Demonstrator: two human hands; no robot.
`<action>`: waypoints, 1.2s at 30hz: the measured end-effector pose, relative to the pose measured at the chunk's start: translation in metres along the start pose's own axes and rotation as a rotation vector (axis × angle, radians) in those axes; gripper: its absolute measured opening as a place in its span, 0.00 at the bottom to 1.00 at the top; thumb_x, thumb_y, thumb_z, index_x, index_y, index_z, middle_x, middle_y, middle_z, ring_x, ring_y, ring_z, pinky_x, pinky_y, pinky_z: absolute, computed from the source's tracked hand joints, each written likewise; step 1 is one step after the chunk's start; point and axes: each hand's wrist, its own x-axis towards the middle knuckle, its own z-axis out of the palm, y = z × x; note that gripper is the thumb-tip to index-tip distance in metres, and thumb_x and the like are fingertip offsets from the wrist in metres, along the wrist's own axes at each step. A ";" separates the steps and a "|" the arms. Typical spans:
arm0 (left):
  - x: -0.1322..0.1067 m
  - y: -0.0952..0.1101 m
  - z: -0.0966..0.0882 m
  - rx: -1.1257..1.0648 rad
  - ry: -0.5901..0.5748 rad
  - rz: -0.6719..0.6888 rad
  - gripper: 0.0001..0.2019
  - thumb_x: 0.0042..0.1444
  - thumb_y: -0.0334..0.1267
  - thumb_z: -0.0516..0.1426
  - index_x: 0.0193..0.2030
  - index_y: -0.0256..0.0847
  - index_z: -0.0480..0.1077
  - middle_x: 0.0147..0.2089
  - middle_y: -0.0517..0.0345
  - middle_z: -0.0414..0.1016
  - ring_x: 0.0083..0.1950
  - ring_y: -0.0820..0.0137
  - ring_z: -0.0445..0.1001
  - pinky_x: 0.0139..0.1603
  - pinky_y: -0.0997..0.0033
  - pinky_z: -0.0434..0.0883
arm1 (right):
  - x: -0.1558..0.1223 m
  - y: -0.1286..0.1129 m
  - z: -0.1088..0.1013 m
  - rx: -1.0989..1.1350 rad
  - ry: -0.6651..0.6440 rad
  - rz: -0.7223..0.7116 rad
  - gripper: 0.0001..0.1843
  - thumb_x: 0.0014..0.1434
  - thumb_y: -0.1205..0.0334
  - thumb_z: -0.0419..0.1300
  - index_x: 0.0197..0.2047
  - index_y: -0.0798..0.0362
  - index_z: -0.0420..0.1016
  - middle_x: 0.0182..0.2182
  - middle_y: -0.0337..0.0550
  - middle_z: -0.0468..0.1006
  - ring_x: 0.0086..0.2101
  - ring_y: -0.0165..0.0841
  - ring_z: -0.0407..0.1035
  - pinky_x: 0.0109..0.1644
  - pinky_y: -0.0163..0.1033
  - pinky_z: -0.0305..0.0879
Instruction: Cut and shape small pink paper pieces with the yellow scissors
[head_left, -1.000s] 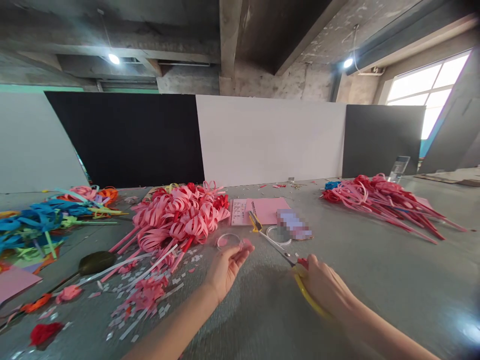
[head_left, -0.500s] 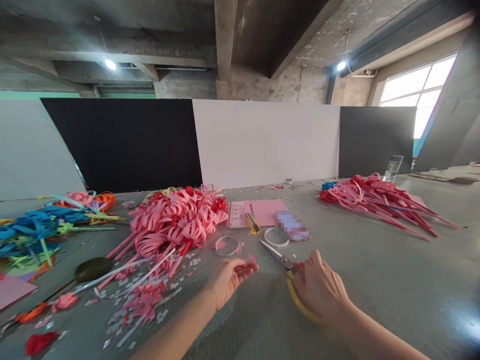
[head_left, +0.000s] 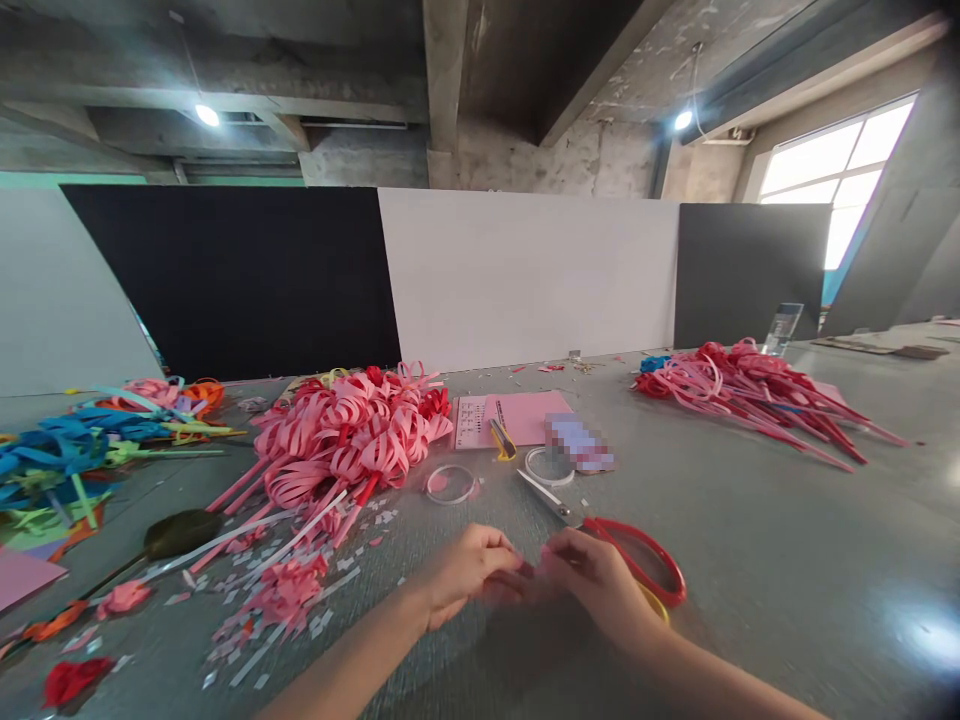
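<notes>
My left hand (head_left: 480, 572) and my right hand (head_left: 596, 585) meet fingertip to fingertip above the grey table. Both hands are closed in a pinch on a small pink paper piece (head_left: 551, 562), blurred and mostly covered by the fingers. Scissors (head_left: 562, 508) with one red and one yellow handle loop lie on the table just beyond and partly behind my right hand, which no longer grips them. Two clear rings of tape, a nearer tape roll (head_left: 451, 484) and another tape roll (head_left: 549, 467), rest beyond my hands.
A pile of looped pink paper strips (head_left: 352, 430) lies left, with paper scraps (head_left: 289, 590) before it. A yellow cutter (head_left: 502, 441), pink notebook (head_left: 525, 415) and blurred phone (head_left: 581, 442) lie ahead. Red-pink strips (head_left: 750, 390) lie right, blue strips (head_left: 90, 440) far left.
My right hand has let go of the scissors, leaving them on the table, and moved left to my left hand. My left hand has shifted slightly right with the pink piece.
</notes>
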 end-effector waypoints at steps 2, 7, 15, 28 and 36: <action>-0.002 0.007 -0.015 0.476 0.161 -0.034 0.05 0.50 0.33 0.50 0.29 0.36 0.65 0.31 0.54 0.75 0.27 0.70 0.75 0.27 0.74 0.68 | 0.004 0.004 -0.001 0.087 0.047 0.075 0.14 0.52 0.53 0.54 0.25 0.56 0.69 0.19 0.37 0.69 0.23 0.27 0.62 0.26 0.31 0.57; -0.015 0.024 -0.065 1.093 0.554 -0.178 0.08 0.48 0.25 0.48 0.29 0.31 0.68 0.30 0.41 0.74 0.35 0.58 0.75 0.35 0.63 0.67 | 0.011 0.014 -0.002 0.380 0.094 0.149 0.14 0.46 0.53 0.61 0.26 0.56 0.70 0.19 0.37 0.71 0.20 0.24 0.59 0.25 0.30 0.55; -0.013 0.022 -0.078 1.320 0.697 -0.150 0.09 0.48 0.33 0.53 0.35 0.33 0.70 0.35 0.40 0.74 0.41 0.54 0.71 0.38 0.61 0.64 | 0.012 0.020 -0.001 0.649 0.091 0.180 0.12 0.44 0.58 0.64 0.32 0.54 0.70 0.23 0.36 0.73 0.25 0.25 0.66 0.31 0.30 0.61; -0.001 -0.002 0.013 0.329 0.038 0.309 0.10 0.52 0.43 0.50 0.31 0.37 0.65 0.27 0.60 0.69 0.23 0.76 0.67 0.26 0.76 0.64 | -0.003 -0.008 0.004 0.511 -0.008 0.206 0.10 0.47 0.57 0.60 0.27 0.55 0.69 0.22 0.35 0.67 0.24 0.26 0.61 0.28 0.30 0.55; -0.003 0.001 0.005 0.317 0.053 0.272 0.09 0.51 0.41 0.49 0.28 0.37 0.64 0.22 0.64 0.66 0.21 0.76 0.64 0.24 0.77 0.61 | -0.006 -0.013 0.000 0.168 -0.062 0.104 0.05 0.49 0.63 0.54 0.25 0.54 0.62 0.22 0.33 0.62 0.24 0.26 0.57 0.27 0.30 0.51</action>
